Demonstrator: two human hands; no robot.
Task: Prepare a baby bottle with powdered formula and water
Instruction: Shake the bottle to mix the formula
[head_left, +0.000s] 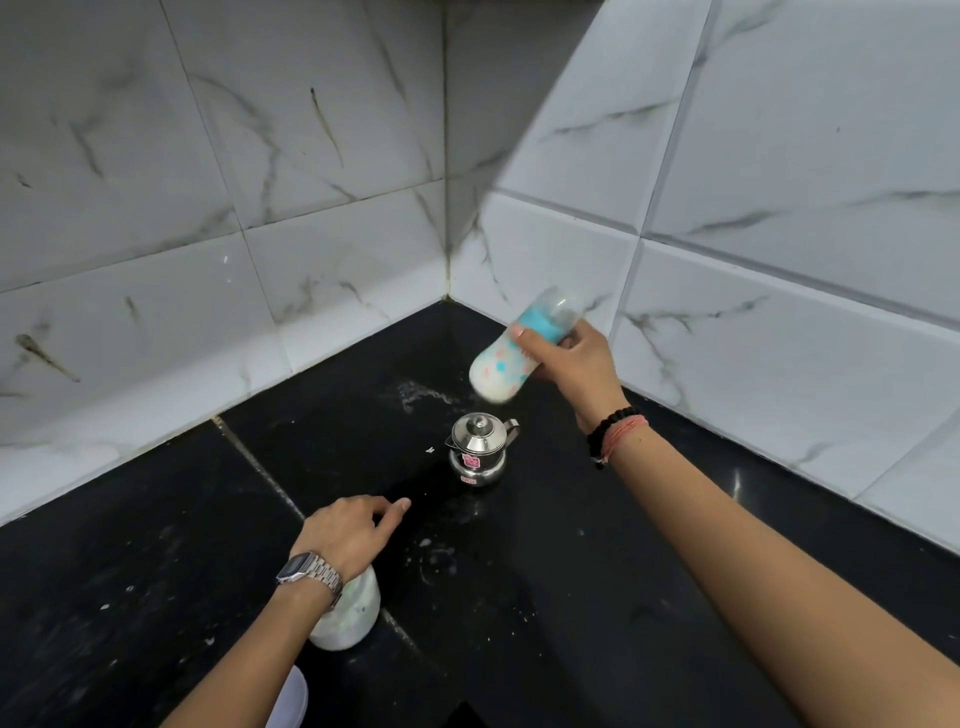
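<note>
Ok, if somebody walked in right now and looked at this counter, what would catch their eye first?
Probably the baby bottle, milky white with a blue collar, held tilted and motion-blurred in the right hand above the back corner of the black counter. Next, the small shiny steel kettle standing just below it, near some spilled white specks. The left hand hovers low in front, over a white container.

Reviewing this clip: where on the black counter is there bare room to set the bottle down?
The right hand holds the baby bottle tilted above the counter. Bare patches: the back corner behind the steel pot, the wide stretch right of the pot under the forearm, and the far-left counter. It is crowded between the pot, the left hand and the white container.
</note>
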